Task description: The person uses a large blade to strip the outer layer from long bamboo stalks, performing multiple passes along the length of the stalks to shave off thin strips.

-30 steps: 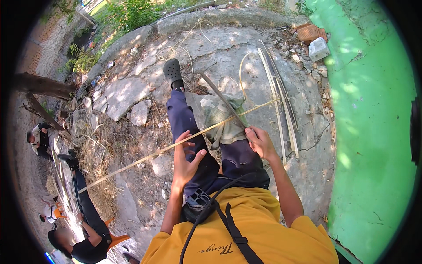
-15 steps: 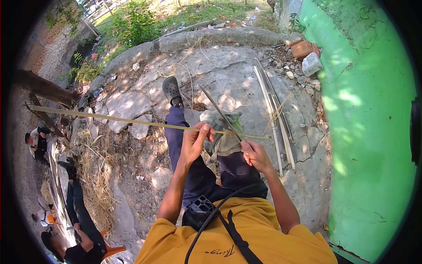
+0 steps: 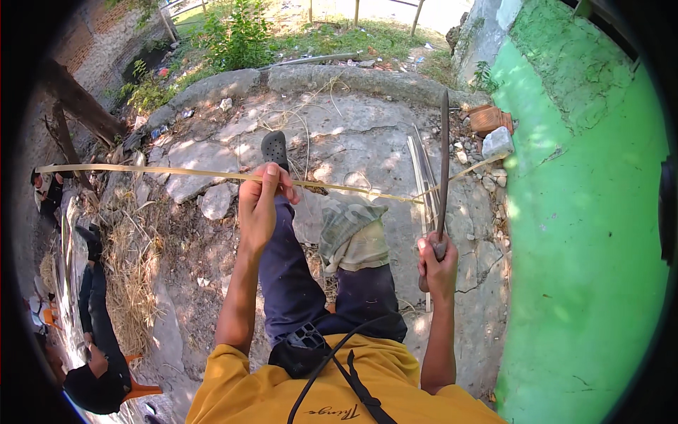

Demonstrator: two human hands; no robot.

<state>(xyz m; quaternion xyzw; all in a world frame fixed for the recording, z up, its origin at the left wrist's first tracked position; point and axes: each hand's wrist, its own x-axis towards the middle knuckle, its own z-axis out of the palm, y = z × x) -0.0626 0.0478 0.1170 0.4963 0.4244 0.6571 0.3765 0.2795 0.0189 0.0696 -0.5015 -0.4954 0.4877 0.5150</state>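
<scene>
My left hand (image 3: 260, 201) is raised and pinches a long thin bamboo strip (image 3: 162, 171), which runs level from the far left across to the right. My right hand (image 3: 436, 263) grips the handle of a long knife (image 3: 443, 166), its blade pointing up and crossing the strip near its right end. A folded checked cloth (image 3: 351, 237) lies over my right knee. My legs in dark trousers stretch forward, with a black shoe (image 3: 275, 148) on the left foot.
More bamboo strips (image 3: 421, 169) lie on the cracked stone ground ahead. A green wall (image 3: 586, 212) stands on the right, with bricks (image 3: 491, 127) at its foot. Another person (image 3: 95, 332) sits at the lower left beside dry straw (image 3: 131, 268).
My left hand has risen, keeping the strip level. My right hand moved right and now holds the knife upright, which earlier lay across my lap.
</scene>
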